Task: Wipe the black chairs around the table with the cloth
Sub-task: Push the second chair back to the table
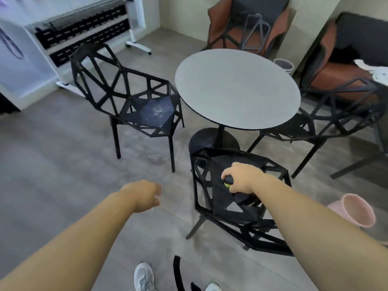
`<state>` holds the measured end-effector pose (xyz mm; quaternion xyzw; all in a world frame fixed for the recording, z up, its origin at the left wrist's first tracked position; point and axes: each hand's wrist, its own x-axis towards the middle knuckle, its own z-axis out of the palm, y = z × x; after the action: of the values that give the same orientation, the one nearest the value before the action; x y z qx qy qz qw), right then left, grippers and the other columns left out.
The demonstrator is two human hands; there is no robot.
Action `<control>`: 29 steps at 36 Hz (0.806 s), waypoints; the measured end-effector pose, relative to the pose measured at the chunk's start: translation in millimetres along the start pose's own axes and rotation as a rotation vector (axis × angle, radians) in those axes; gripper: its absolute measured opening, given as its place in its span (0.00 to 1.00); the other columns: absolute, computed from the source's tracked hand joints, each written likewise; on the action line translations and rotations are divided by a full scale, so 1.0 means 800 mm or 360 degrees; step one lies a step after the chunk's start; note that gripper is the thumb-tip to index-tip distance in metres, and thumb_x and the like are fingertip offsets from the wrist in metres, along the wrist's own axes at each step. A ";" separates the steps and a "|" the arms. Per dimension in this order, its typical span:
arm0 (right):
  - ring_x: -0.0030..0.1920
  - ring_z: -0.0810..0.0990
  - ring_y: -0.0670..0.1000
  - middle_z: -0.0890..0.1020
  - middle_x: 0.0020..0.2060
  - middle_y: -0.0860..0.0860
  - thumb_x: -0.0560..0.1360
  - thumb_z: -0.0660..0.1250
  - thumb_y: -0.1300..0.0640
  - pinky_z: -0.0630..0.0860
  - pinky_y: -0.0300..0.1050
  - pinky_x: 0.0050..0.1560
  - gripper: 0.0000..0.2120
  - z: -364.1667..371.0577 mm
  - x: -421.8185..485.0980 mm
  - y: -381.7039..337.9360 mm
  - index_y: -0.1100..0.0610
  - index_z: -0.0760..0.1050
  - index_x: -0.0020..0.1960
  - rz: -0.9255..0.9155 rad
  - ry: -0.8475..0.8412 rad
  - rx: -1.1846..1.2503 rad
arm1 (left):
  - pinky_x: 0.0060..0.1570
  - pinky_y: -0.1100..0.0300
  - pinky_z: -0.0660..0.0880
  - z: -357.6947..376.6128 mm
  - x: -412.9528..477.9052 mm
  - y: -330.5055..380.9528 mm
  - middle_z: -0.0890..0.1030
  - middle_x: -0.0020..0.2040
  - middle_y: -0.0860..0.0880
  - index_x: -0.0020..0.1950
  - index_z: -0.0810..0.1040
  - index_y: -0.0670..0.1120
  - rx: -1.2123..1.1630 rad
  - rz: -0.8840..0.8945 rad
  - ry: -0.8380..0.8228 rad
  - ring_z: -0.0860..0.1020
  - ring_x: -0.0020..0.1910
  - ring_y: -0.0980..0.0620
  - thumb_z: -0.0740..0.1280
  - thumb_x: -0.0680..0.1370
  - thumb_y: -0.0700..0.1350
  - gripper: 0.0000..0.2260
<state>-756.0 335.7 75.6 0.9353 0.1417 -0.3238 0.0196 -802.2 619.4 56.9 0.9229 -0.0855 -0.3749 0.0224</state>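
Note:
Several black lattice chairs stand around a round grey table (237,87). On the seat of the nearest chair (228,206), below the table, my right hand (241,178) grips a dark bunched cloth (227,181) with a yellow-green spot; most of the cloth is hidden under my fingers. My left hand (146,194) hangs over the floor left of that chair, fingers loosely curled, holding nothing. The left chair (130,97) has white specks on its seat. Another chair (336,114) stands at the right, and one (252,32) behind the table.
A pink bin (354,211) sits on the floor right of the near chair, a grey bin (283,64) behind the table. Orange armchairs (336,76) line the back right wall. A white wheeled rack (84,34) stands at the back left. My shoes show at the bottom.

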 end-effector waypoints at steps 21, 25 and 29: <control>0.54 0.75 0.54 0.71 0.56 0.52 0.71 0.68 0.54 0.72 0.43 0.52 0.19 -0.163 0.192 -0.262 0.46 0.75 0.62 -0.0306 0.0172 0.0243 | 0.61 0.53 0.70 -0.087 0.017 -0.328 0.72 0.66 0.48 0.68 0.70 0.52 -0.0037 -0.0280 0.0081 0.72 0.63 0.47 0.60 0.79 0.55 0.19; 0.56 0.74 0.57 0.69 0.56 0.51 0.70 0.68 0.53 0.74 0.51 0.58 0.22 -0.201 0.245 -0.272 0.44 0.73 0.64 -0.0339 0.0128 0.0220 | 0.59 0.54 0.70 -0.117 0.050 -0.359 0.72 0.66 0.49 0.67 0.70 0.52 -0.0092 -0.0303 0.0128 0.72 0.63 0.48 0.60 0.79 0.56 0.18; 0.57 0.71 0.57 0.67 0.56 0.51 0.69 0.69 0.52 0.74 0.53 0.58 0.25 -0.242 0.312 -0.277 0.42 0.70 0.65 -0.0372 0.0158 0.0163 | 0.60 0.54 0.71 -0.152 0.090 -0.386 0.74 0.64 0.50 0.68 0.70 0.53 -0.0157 -0.0349 0.0166 0.73 0.62 0.48 0.60 0.79 0.56 0.18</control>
<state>-513.9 635.9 87.7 0.9270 0.2338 -0.2838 -0.0732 -623.0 908.1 62.2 0.9427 0.0359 -0.3304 0.0312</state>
